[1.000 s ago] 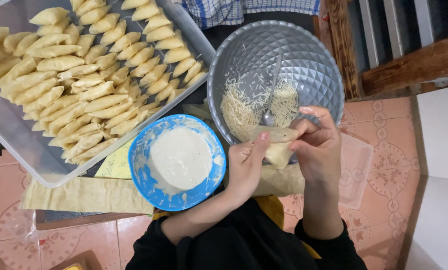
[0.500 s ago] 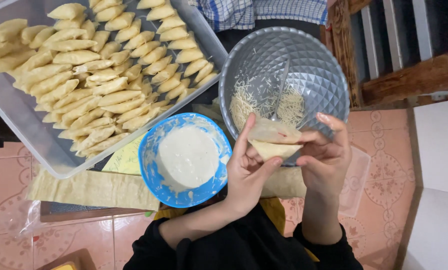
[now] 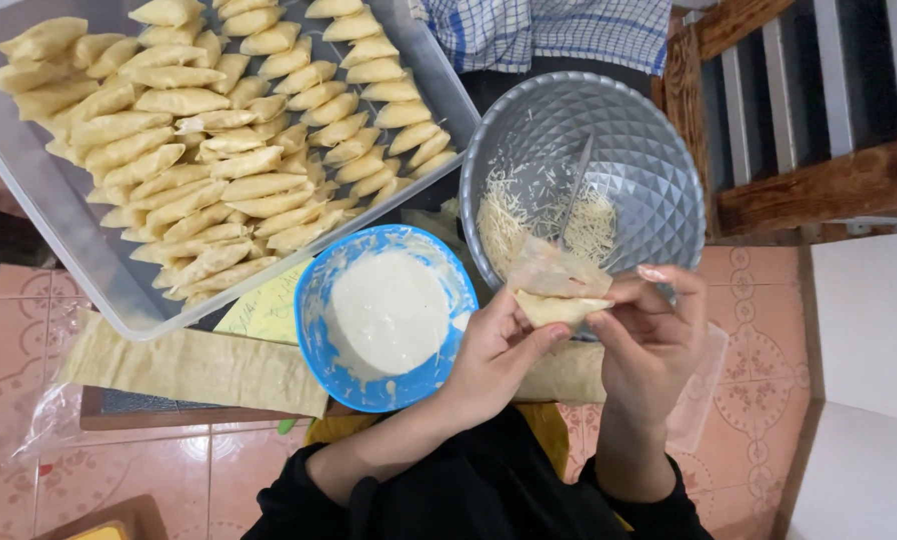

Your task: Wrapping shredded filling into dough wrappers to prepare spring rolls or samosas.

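Got a half-folded pastry wrapper [image 3: 557, 290] pinched between my left hand [image 3: 494, 355] and right hand [image 3: 654, 340]. Blue batter bowl [image 3: 319, 330] sits just left of my grip, silver cheese bowl [image 3: 659, 160] right above.

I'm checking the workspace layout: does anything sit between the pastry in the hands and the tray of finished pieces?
Yes. The blue bowl of white paste sits between the half-folded wrapper, held by left hand and right hand, and the clear tray.

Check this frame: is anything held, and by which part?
Yes. Both hands hold one thin pastry wrapper: the left hand pinches its lower left fold, the right hand its right edge.
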